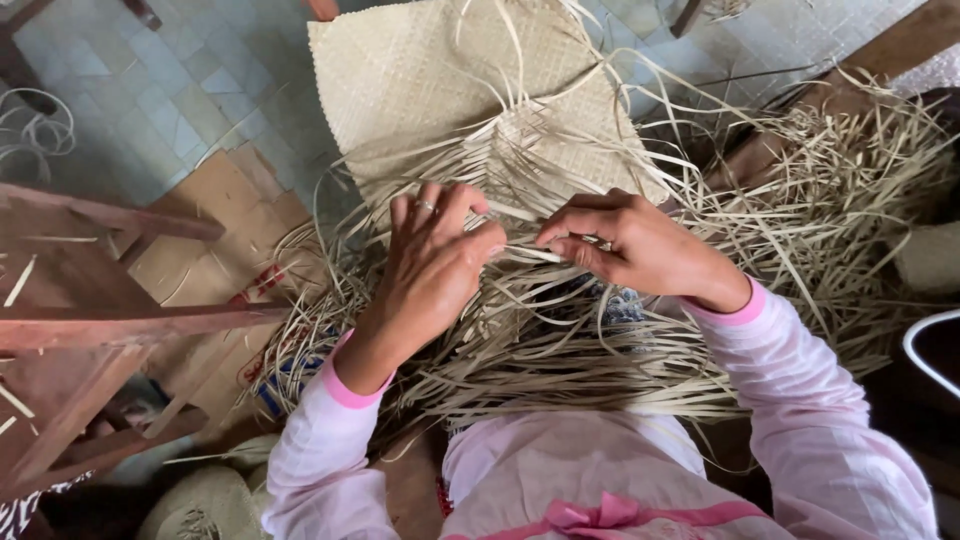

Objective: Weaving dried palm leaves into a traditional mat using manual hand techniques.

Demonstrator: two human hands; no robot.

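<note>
A pale woven straw mat [430,75] lies ahead of me, its near edge unfinished with many loose strands [540,330] trailing over my lap. My left hand [432,262], with a ring on one finger, pinches a strand at the mat's working edge. My right hand [625,240] is curled around thin strands right beside it, fingertips almost meeting the left hand's. Both arms are in pink sleeves.
A reddish wooden frame [90,320] stands at the left over flattened cardboard [225,220]. A heap of loose straw [830,190] lies at the right. Tiled floor [170,80] lies beyond. A white curved rim [925,350] shows at the right edge.
</note>
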